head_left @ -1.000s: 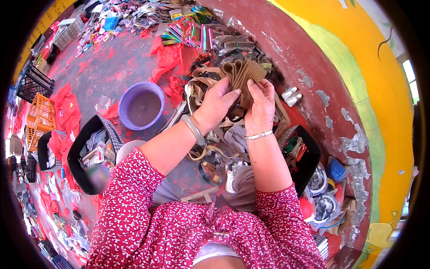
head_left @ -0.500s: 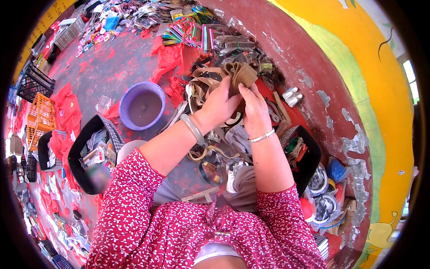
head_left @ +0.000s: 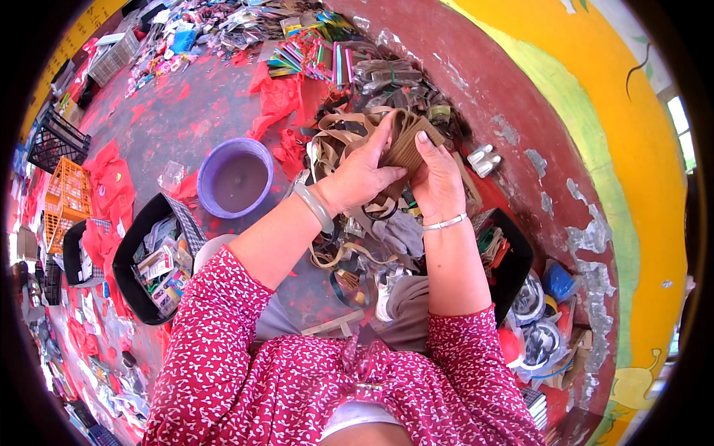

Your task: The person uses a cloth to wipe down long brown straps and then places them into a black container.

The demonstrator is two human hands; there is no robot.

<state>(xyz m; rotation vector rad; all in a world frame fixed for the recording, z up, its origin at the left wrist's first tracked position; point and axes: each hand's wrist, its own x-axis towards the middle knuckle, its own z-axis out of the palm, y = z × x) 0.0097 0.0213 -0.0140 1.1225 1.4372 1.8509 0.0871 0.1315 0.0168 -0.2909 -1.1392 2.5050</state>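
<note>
Red floor [head_left: 186, 111]: carries a black bin [head_left: 141, 245], a purple basin [head_left: 236, 177] and a heap of tan straps [head_left: 342, 141]. Left hand [head_left: 357, 175] and right hand [head_left: 435, 178]: each grip is pinched on a folded brown strap bundle [head_left: 405, 141], held above the heap.

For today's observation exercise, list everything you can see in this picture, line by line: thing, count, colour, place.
Bundle of flat bands: one, tan, held in both hands.
Loose straps: a heap, tan, under the hands.
Basin: one, purple, left of the hands.
Black bin: one, holds packets, lower left.
Crate: one, orange, far left.
Red cloths: several, on the floor.
Tape rolls: a few, lower right.
Wall: yellow and green, right.
Left hand: grips bundle, pale bangle.
Right hand: grips bundle, silver bracelet.
</note>
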